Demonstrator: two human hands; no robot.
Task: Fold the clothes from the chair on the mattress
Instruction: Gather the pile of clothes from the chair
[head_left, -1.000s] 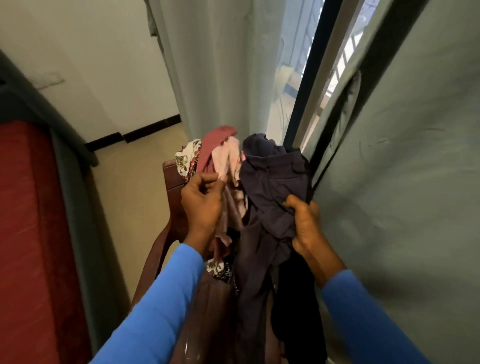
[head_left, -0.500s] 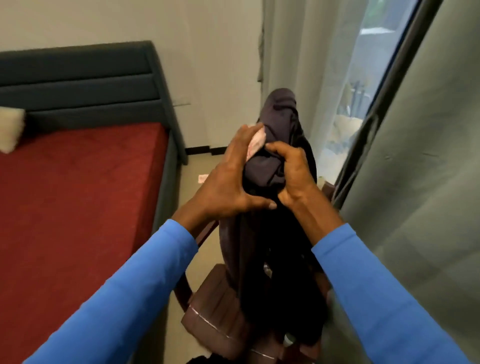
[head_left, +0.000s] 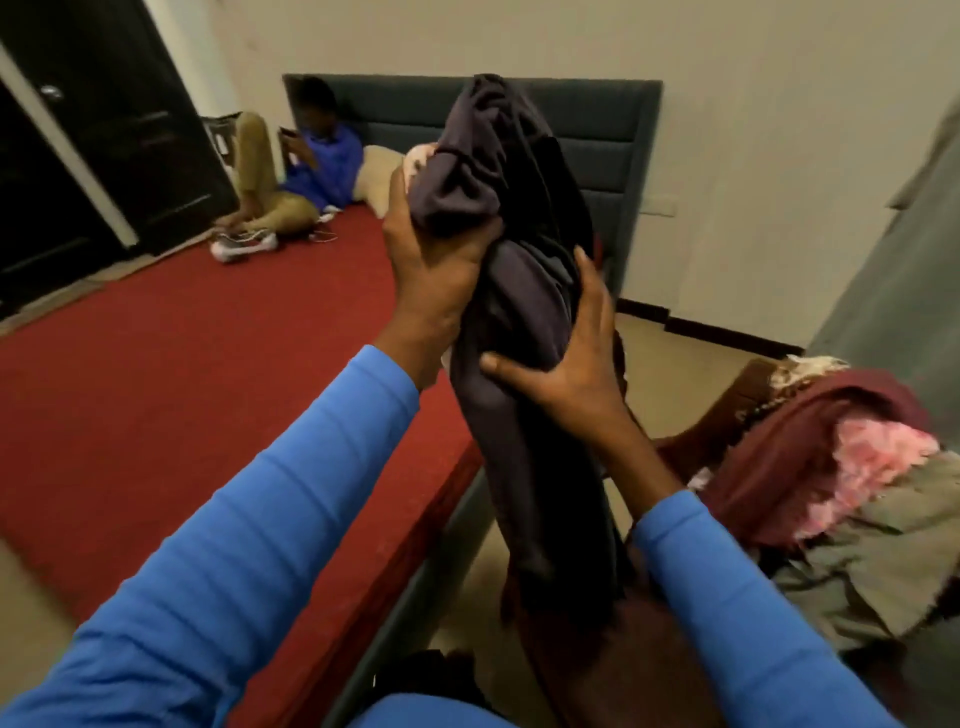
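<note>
Begin nearest, at the brown chair (head_left: 613, 670) low in view. Mind the tail of the dark garment (head_left: 498, 218), trailing down close to the chair's front edge and likely to snag or drag there. Raise the bundle higher before swinging across. Just to the right, leave the pile of clothes (head_left: 810, 447) on the seat alone for now, a heap of maroon, pink and olive pieces best taken one at a time.

Next, see to the grip. Hold firm with the right hand (head_left: 566, 364), thumb and fingers wrapped round the middle of the bunched garment. Do the same with the left hand (head_left: 431, 275), clenched on the upper bunch and holding the garment upright in the air between chair and bed. Watch the scrap of pale pink cloth (head_left: 418, 158) peeping out above the left fingers. Probably a second piece caught up in the grab, though hard to tell. Pull apart rather than fold both together.

Then carry across to the red mattress (head_left: 182, 374), just beside on the left. Lay the garment flat on the near stretch, find the hem or seams, shake out the bunching, smooth, then fold. Stay well apart from the seated person (head_left: 306, 166) and the pillow (head_left: 376, 179) at the far end, by the grey headboard (head_left: 597, 130).
</note>
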